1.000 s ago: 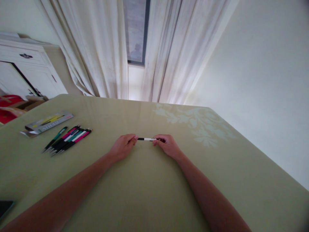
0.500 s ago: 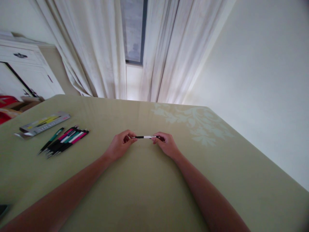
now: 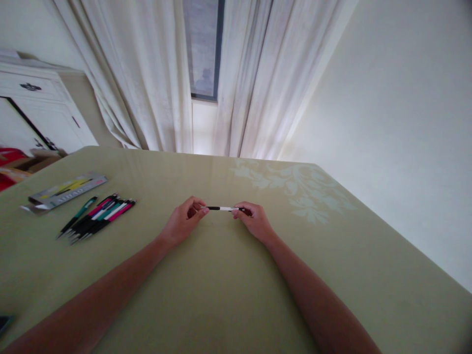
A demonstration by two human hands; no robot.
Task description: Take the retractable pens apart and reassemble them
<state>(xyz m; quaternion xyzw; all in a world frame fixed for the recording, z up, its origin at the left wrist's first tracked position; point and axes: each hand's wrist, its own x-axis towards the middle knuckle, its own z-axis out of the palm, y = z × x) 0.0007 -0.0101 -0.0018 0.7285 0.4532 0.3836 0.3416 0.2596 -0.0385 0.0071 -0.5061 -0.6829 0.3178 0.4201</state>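
Observation:
A black and white pen [image 3: 223, 208] lies level between my two hands, a little above or on the table; I cannot tell which. My left hand [image 3: 185, 218] is closed, pinching the black end between thumb and fingers. At the other end, my right hand [image 3: 253, 218] grips the white part and hides its tip. Off to the left, several pens [image 3: 101, 216] in pink, green, white and black lie side by side in a loose bunch. One green and black pen [image 3: 78, 215] lies at the bunch's left edge.
Behind the pens lies a grey and yellow pen box [image 3: 70, 191] with its flap open. A dark object [image 3: 5, 322] shows at the table's left front edge. The green table [image 3: 206, 285] has a pale leaf pattern at right. A white cabinet [image 3: 40, 105] and curtains [image 3: 147, 73] stand beyond.
Both hands keep hold of the pen in nearly the same place. My left thumb and fingers have shifted very slightly at the black end.

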